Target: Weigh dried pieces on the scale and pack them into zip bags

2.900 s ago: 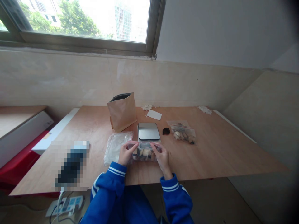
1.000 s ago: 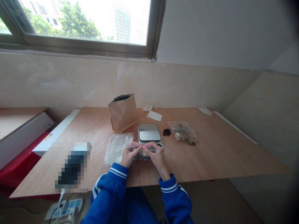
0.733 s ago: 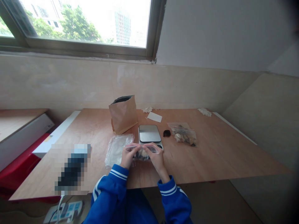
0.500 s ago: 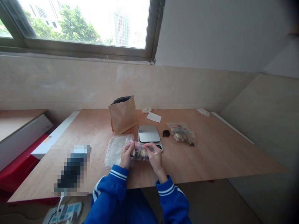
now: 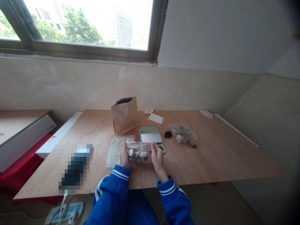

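A clear zip bag with a red strip along its top [image 5: 140, 153] holds pale and dark pieces. My left hand [image 5: 124, 156] grips its left end and my right hand [image 5: 157, 157] its right end, so the bag is stretched between them above the table's near part. Just behind it is a kitchen scale with a silver plate [image 5: 151, 134], partly covered by my right hand and the bag. Flat clear bags [image 5: 114, 153] lie beside my left hand. A second filled zip bag [image 5: 186, 137] rests right of the scale, with a small dark piece [image 5: 168, 134] between them.
An open brown paper bag [image 5: 125, 116] stands behind the flat bags. A white card [image 5: 156, 118] and crumpled whitish scraps [image 5: 148, 111] lie at the back of the wooden table [image 5: 211, 153]. A pixelated dark object [image 5: 76, 168] is at left, above a power strip [image 5: 67, 212].
My hands have moved apart to the two ends of the zip bag. Its top now looks straight and flat, where before my right fingers were on a looser, raised part.
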Tool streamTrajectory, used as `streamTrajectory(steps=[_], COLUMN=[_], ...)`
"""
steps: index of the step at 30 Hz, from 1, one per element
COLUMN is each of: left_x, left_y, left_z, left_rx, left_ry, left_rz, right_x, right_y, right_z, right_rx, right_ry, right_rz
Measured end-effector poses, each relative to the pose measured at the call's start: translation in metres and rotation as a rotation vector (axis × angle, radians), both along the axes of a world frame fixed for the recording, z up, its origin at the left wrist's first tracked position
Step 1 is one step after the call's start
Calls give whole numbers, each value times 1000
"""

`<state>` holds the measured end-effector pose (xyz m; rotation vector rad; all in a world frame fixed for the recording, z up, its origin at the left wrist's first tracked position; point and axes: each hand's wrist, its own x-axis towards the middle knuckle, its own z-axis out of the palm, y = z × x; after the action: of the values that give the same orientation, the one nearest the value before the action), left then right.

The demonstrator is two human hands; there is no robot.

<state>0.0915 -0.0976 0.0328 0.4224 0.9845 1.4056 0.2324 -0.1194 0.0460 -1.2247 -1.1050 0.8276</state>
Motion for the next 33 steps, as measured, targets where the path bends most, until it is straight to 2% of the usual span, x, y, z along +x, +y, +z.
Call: streamTrajectory(steps=[4,7,11,14,17,19,21,23,25,26,30,33], left_x=[-2,-7,-9,-8,-13,-22,-35,-49,-64,-71,-89,-96], left_y=[-2,-1,1,0,0,5,18,38,63,75,110,117], left_z=[5,5,6,13,23,30,34,32,24,19,-4,-16], left_rx=[-35,70,182,243,337,387,388,407,453,451,344,349], left_ry=[-118,-132,-75,54,352,612,860,1089,1250,1288,1312,1295], left_rz=[-36,-54,-110,-82,23,153,312,438,461,456,306,123], right_x=[5,36,117,188,245,268,276,269,253,244,216,221], right_y=[-4,-4,9,21,30,35,38,37,34,31,29,41], right_z=[7,16,30,34,26,17,8,-2,-11,-17,-41,-52], right_rx=[-50,-75,-89,-123,-156,-220,-257,-239,-190,-168,-197,-244], right_ry=[33,82,-6,-172,-342,-485,-637,-792,-927,-984,-1102,-1108], right_rz=[-2,-97,-328,-368,-408,-424,-509,-699,-843,-858,-698,-599])
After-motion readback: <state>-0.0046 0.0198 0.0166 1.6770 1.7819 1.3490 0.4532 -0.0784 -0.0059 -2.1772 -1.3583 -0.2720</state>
